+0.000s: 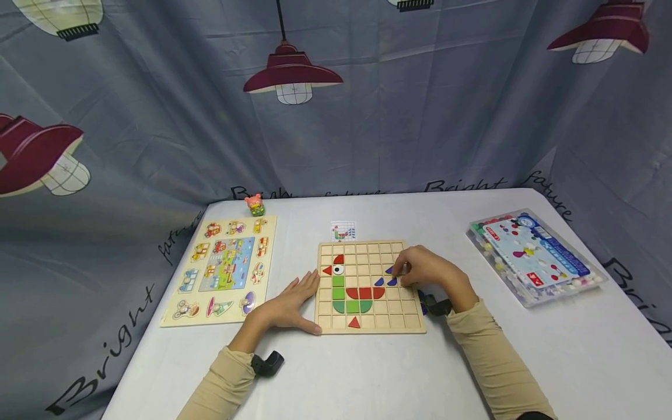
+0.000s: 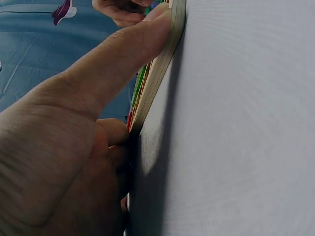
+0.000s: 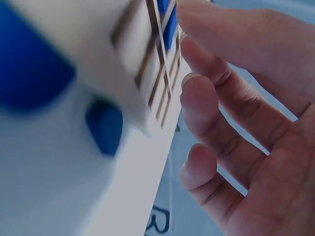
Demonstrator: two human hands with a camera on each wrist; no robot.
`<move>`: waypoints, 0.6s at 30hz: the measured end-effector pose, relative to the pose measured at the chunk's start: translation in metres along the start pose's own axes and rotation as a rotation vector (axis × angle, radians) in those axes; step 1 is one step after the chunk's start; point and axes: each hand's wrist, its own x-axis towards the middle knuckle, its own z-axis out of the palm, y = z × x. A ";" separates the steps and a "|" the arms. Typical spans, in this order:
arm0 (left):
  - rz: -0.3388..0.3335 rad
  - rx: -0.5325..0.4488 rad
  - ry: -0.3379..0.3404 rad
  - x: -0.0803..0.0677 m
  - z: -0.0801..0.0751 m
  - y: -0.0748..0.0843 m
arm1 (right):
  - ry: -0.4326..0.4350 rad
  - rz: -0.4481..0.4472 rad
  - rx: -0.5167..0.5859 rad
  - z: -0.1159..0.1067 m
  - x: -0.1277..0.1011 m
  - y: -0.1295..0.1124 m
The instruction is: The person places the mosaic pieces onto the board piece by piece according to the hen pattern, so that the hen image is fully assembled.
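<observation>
The wooden grid board (image 1: pixel 370 287) lies flat beside the animal peg puzzle (image 1: pixel 223 267); blue pieces (image 1: pixel 389 270) sit along its right columns.

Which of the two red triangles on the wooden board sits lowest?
The red triangle in the bottom row of the wooden grid board, pointing up; the other sits beside the eye.

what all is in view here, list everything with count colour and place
grid puzzle board: 1, pale wood, table centre
shape pieces: several, red, green, blue, on the board
pattern card: 1, white, behind the board
peg puzzle: 1, cream with pictures, left
toy figure: 1, pink and green, back left
bead box: 1, clear with blue card, right
table: 1, white
curtain: 1, grey with red lamps, behind
left hand: flat at the board's left edge
right hand: fingers at a blue piece
</observation>
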 end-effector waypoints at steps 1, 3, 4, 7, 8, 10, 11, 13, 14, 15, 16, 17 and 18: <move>0.000 -0.002 -0.001 0.000 0.000 0.000 | 0.003 0.004 0.009 -0.002 -0.001 0.003; -0.001 -0.006 -0.003 0.000 0.000 0.001 | 0.013 0.012 0.006 -0.006 -0.003 0.009; -0.001 -0.008 -0.004 0.000 0.000 0.001 | 0.018 0.017 0.004 -0.008 -0.004 0.011; 0.002 -0.011 -0.005 0.000 -0.001 0.001 | 0.030 0.062 0.001 -0.013 -0.008 0.017; 0.003 -0.012 -0.004 0.000 -0.001 0.001 | 0.034 0.078 -0.007 -0.014 -0.009 0.019; 0.004 -0.011 -0.003 0.000 -0.001 0.001 | 0.037 0.120 -0.015 -0.015 -0.011 0.023; 0.004 -0.010 -0.002 0.000 0.000 0.001 | 0.033 0.142 -0.019 -0.016 -0.012 0.024; 0.005 -0.008 -0.002 0.000 0.000 0.000 | 0.027 0.174 -0.033 -0.015 -0.013 0.028; 0.006 -0.007 -0.002 0.000 0.000 0.000 | 0.024 0.177 -0.041 -0.015 -0.014 0.029; 0.006 -0.006 -0.002 0.000 0.000 0.000 | 0.022 0.182 -0.049 -0.014 -0.014 0.030; 0.006 -0.007 -0.003 0.000 0.000 0.000 | 0.021 0.177 -0.054 -0.013 -0.013 0.031; 0.007 -0.010 -0.003 0.000 0.000 0.000 | 0.022 0.175 -0.056 -0.012 -0.013 0.032; 0.007 -0.013 -0.004 0.000 0.000 0.000 | 0.025 0.168 -0.059 -0.011 -0.012 0.032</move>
